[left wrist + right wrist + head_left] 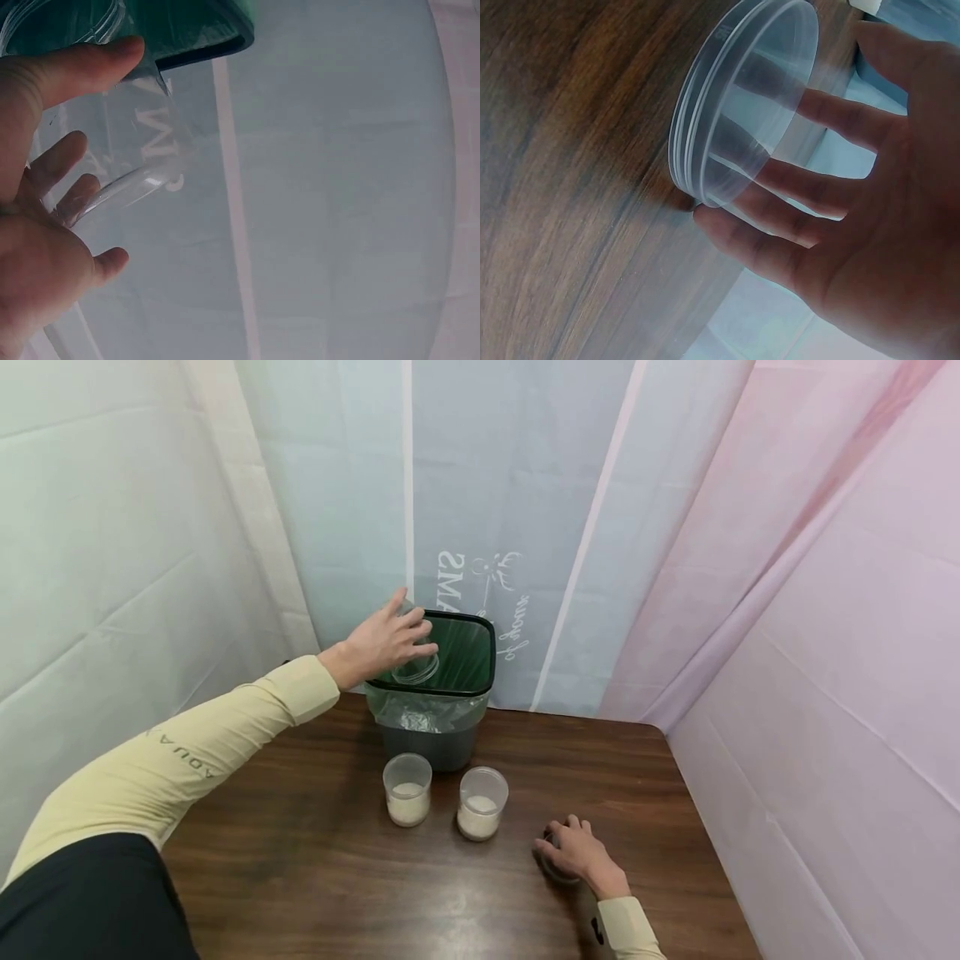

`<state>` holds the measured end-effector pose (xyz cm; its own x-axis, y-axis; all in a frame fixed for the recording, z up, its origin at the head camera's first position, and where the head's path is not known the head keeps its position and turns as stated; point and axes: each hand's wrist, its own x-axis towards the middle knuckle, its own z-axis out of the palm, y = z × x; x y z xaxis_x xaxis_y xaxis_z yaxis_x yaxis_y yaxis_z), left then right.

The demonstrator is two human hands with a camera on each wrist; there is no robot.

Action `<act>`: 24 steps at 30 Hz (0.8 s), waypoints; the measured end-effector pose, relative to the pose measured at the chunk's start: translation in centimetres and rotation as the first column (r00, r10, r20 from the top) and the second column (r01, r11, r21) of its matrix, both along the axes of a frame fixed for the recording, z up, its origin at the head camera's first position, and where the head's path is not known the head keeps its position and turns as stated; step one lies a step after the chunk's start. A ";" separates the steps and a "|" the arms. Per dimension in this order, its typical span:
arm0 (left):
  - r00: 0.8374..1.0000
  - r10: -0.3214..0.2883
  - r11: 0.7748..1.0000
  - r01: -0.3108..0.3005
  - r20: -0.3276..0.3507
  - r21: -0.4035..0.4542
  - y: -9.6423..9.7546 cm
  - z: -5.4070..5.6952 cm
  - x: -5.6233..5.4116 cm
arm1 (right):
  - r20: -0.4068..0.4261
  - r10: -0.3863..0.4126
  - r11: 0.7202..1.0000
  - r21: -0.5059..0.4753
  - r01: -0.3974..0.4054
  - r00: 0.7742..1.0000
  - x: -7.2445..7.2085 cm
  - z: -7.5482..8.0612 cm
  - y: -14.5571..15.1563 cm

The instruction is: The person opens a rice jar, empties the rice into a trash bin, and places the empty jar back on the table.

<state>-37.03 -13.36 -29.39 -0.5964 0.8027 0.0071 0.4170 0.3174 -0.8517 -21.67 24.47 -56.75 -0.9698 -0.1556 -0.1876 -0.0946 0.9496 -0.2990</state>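
Plastic jar (146, 127) is gripped by L hand (386, 639), tipped over lined bin (450, 739), ctr; lid(s) (724, 105), lower R of frame, touched by R hand (579, 850), fingers spread.

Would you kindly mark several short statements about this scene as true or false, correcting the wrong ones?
1. The left hand holds a clear jar over the bin. True.

2. Both hands are over the bin. False: the right hand is at a clear, round, lid-like item, down by the table.

3. A bag lines the bin. True.

4. The standing containers are both empty. False: the two clear containers each hold white contents.

5. The two clear containers stand nearer the person than the bin does. True.
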 end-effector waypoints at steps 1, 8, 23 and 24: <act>1.000 0.003 1.000 -0.003 0.004 0.022 -0.2 0.2 0.0 | -0.002 -0.003 1.000 0.000 0.003 1.000 0.0 -0.1 0.0; 0.999 -0.052 0.993 0.051 0.007 0.111 -1.1 0.8 0.2 | 0.006 -0.013 1.000 -0.003 0.013 1.000 0.1 -0.4 -0.3; 1.000 0.021 0.999 -0.022 -0.015 -0.047 1.1 1.0 1.2 | 0.021 -0.020 1.000 -0.014 0.020 1.000 -0.1 0.0 -0.5; 0.999 0.029 0.998 -0.030 -0.020 -0.058 1.2 1.1 1.1 | 0.019 -0.020 1.000 -0.016 0.020 1.000 -0.1 0.0 -0.5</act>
